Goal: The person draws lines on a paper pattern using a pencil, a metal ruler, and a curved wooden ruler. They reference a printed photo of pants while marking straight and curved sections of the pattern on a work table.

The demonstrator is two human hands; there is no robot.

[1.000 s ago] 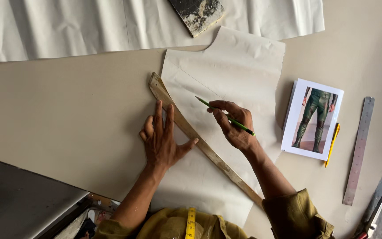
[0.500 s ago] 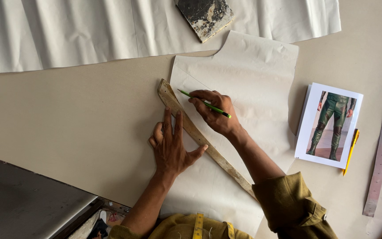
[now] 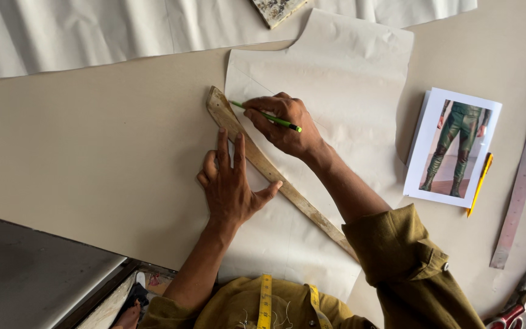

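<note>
A long curved wooden ruler [image 3: 299, 201] lies diagonally across a cream paper pattern piece [image 3: 348, 79] on the table. My left hand [image 3: 229, 183] lies flat with fingers spread, pressing the ruler's upper part down. My right hand [image 3: 281, 125] grips a green pencil [image 3: 266, 115], whose tip touches the paper beside the ruler's upper end. My right forearm crosses over the ruler's lower half and hides part of it.
A printed picture of green trousers [image 3: 455, 146] lies to the right, with a yellow pencil [image 3: 479, 184] and a steel ruler [image 3: 520, 189] beyond it. Red-handled scissors [image 3: 522, 298] lie at bottom right. White fabric [image 3: 92, 30] and a dark weight [image 3: 277, 9] sit at the far edge. A yellow tape measure [image 3: 265, 301] hangs at my chest.
My right hand has slid the pencil up along the ruler toward its upper end. My left hand stays pressed on the ruler, a little higher up it. The view shifted.
</note>
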